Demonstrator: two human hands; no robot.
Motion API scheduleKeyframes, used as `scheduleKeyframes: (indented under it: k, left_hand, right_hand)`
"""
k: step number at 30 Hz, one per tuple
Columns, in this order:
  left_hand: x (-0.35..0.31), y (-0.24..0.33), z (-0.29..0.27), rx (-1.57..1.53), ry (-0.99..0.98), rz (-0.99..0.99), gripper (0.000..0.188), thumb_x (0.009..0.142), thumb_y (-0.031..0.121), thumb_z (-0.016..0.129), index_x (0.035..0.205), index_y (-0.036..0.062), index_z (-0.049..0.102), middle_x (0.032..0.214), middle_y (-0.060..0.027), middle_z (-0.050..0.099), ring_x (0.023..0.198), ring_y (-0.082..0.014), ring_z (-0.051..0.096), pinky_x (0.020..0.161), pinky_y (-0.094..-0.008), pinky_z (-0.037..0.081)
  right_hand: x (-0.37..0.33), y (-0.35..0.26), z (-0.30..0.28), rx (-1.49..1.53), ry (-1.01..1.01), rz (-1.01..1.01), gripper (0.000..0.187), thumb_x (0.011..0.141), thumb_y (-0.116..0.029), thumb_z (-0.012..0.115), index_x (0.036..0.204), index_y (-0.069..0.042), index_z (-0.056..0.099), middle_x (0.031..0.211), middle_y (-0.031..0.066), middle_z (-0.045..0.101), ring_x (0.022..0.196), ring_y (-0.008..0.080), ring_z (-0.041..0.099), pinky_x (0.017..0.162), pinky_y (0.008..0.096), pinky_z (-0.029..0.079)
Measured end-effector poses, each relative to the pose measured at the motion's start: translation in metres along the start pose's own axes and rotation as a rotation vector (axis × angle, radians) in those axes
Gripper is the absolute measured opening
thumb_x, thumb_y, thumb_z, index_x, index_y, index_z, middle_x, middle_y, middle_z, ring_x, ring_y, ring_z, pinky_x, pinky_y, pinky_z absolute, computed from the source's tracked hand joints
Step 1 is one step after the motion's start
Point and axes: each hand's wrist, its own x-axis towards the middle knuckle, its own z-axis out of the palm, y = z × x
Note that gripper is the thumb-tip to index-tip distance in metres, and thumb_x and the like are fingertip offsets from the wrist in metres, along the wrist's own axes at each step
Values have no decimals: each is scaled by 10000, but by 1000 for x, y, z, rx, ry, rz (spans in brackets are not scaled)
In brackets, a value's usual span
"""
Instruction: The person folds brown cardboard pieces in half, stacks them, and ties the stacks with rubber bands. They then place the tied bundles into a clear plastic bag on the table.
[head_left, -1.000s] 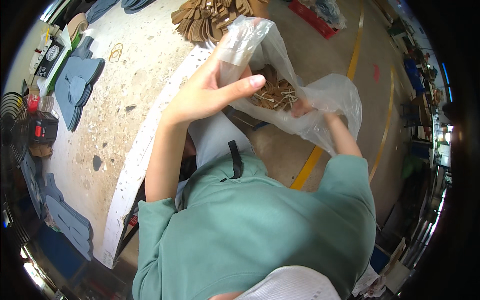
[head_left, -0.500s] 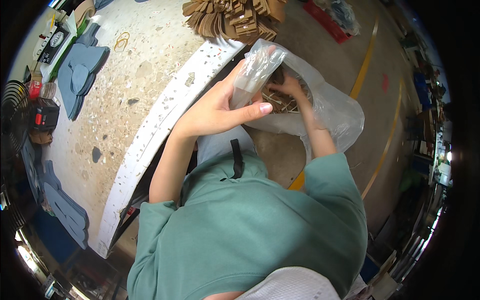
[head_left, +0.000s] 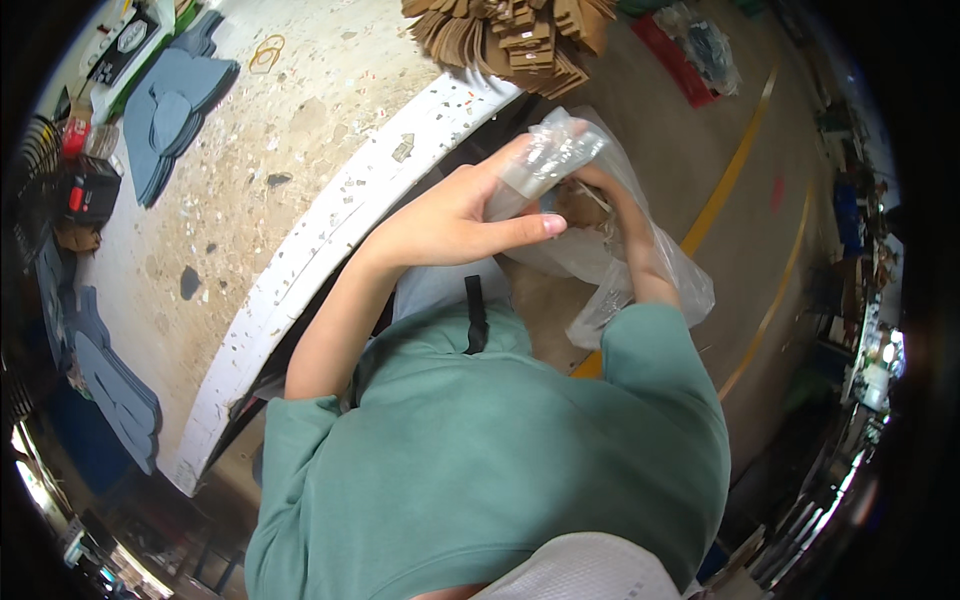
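Note:
A clear plastic bag [head_left: 598,312] hangs beside the table edge. My left hand [head_left: 462,215] holds its near-left rim, with the plastic draped over the fingers and the thumb stretched out away from them. Through the bag's mouth my right hand [head_left: 594,178] reaches inside; its fingers are hidden by the plastic and my left hand. Brown pieces and thin pale strips [head_left: 585,210] show in the bag below the right hand. What the right hand touches in there does not show.
The speckled white table [head_left: 330,190] curves along my left. On it lie brown stacked cut pieces [head_left: 510,40], grey-blue cut-out stacks [head_left: 170,110], yellow bands [head_left: 266,54] and a black-and-red device [head_left: 92,190]. A red crate [head_left: 675,60] stands on the floor, near yellow lines [head_left: 735,165].
My right hand has gone deeper behind the plastic, and its fingers are now out of sight. The bag's mouth has narrowed and its side has folded in. The view has shifted slightly.

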Motion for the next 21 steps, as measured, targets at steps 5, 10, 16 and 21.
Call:
scheduleKeyframes:
  k: [5,10,16,21]
  left_hand:
    - [18,-8,11,-13,-41,90,656,879,367,652,1434,171,362,1111,-84,598,866,-177,571,840,-322,462]
    - [23,-2,19,3,-62,140,625,879,361,651,1403,140,392,1114,-107,615,901,-215,600,825,-337,473]
    - [28,6,20,52,25,211,627,875,354,656,1396,130,390,928,-119,651,800,-212,617,763,-332,488]
    - [42,2,17,134,222,294,657,873,361,663,1410,133,360,941,-117,659,797,-184,635,750,-311,507]
  right_hand:
    - [-62,-18,-58,203,85,18,898,568,-282,735,1361,-51,382,1363,182,435,1256,297,435,1021,419,366]
    - [-104,-56,-80,270,117,47,774,621,-186,706,1327,-52,420,1328,169,472,1223,281,474,987,418,407]
    - [-154,-127,-107,265,-97,275,604,659,-45,650,1245,-52,504,1235,136,546,1151,248,532,946,377,452]
    - [-177,-153,-117,-48,232,-464,663,549,-59,677,1199,-69,551,1203,92,567,1115,204,543,995,323,417]
